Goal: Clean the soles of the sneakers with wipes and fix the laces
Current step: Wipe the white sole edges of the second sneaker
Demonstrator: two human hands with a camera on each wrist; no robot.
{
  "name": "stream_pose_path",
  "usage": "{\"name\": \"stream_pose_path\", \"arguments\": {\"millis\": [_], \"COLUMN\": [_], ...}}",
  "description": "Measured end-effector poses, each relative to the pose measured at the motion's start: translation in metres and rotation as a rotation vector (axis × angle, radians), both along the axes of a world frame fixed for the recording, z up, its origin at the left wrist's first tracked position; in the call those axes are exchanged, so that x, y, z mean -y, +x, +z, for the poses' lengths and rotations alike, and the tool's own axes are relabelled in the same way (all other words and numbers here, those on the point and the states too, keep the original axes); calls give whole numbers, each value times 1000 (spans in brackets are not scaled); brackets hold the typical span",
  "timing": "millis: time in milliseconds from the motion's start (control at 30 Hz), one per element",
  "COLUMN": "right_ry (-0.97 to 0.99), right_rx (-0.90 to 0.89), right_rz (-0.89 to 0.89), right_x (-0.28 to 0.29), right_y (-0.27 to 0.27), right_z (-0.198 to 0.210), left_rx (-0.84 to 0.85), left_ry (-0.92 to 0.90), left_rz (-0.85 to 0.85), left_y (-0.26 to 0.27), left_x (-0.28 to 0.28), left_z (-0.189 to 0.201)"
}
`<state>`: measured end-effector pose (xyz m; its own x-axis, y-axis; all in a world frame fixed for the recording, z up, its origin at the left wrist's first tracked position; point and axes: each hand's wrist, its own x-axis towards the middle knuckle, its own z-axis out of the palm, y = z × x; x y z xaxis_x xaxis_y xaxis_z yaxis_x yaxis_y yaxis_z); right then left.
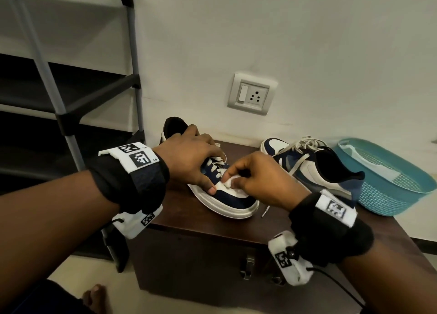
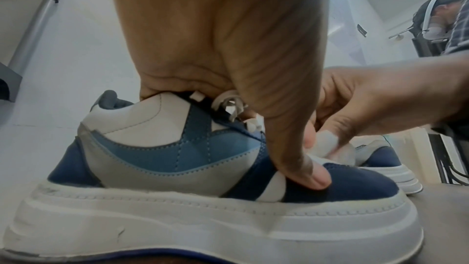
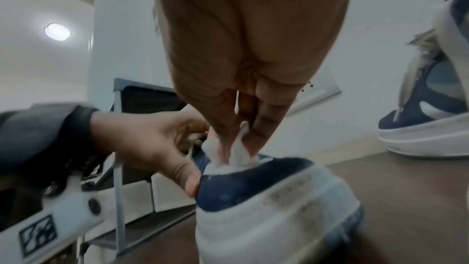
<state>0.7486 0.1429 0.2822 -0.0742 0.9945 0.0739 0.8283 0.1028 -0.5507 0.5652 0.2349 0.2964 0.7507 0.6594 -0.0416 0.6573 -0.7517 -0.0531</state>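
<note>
Left hand [image 1: 189,155] clamped over near sneaker [image 1: 233,201] at tabletop [image 1: 203,224] front | right hand [image 1: 257,181] pinching wipe [image 1: 228,182] on its toe

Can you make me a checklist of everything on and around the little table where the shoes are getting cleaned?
Surface: dark brown wooden cabinet top.
Job's things: near sneaker upright; second sneaker behind it, laces loose; white wipe on the near sneaker's toe.
Clutter: teal basket on the cabinet's right end.
Grips: left hand holds the near sneaker, thumb on its side; right hand pinches the wipe.
Cables: black cable from the right wrist camera.
Surroundings: shoe rack left; wall socket behind.
</note>
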Motion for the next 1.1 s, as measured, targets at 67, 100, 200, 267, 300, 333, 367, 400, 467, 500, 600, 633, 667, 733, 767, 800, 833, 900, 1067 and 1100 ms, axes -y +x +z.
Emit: {"name": "stream_pose_path", "arguments": {"millis": [67,100,200,267,300,333,367,400,467,500,600,633,667,733,767,800,833,900,1067,1100], "right_ry": [20,49,52,-14,-40,-37,-8,22,22,5,-15,5,23,40,37,18,-26,-135,-81,-73], "right_rx": [21,82,140,25,-11,2,53,109,113,82,63,68,63,42,42,38,16,-66,-118,-99], "right_rz": [-45,-82,-48,39,47,21,-20,-64,-62,-15,44,6,-37,-92,-91,-64,-11,96,52,67], "right_x": [-5,-6,0,8,11,12,12,13,18,21,28,27,25,25,27,30,33,38,41,43], "right_y": [5,5,-2,-3,2,8,15,19,20,17,19,23,28,32,32,31,30,35,45,40], "right_z": [4,4,1,3,5,5,4,2,1,0,1,1,-1,-4,-6,-6,-4,2,2,-2], "left_rx": [2,3,1,4,6,9,12,14,12,7,-1,-2,-2,-3,-2,1,4,7,10,9], "left_ry": [-4,-6,1,4,3,1,-2,-5,-3,-3,-7,-9,-12,-13,-12,-13,-15,-20,-24,-23], "left_rz": [2,1,-2,0,0,0,1,2,3,5,8,8,9,9,8,6,4,2,2,-1], "left_y": [0,0,1,0,0,1,1,1,2,2,2,3,3,3,3,2,2,2,2,2], "left_x": [0,0,-1,-1,-1,-1,-1,-1,-1,-1,-1,-1,-1,-1,-1,-1,-2,-2,-3,-4], "left_z": [0,0,0,-1,-1,-1,-1,-1,-1,-1,0,0,0,0,0,0,0,-1,-1,-1]}}
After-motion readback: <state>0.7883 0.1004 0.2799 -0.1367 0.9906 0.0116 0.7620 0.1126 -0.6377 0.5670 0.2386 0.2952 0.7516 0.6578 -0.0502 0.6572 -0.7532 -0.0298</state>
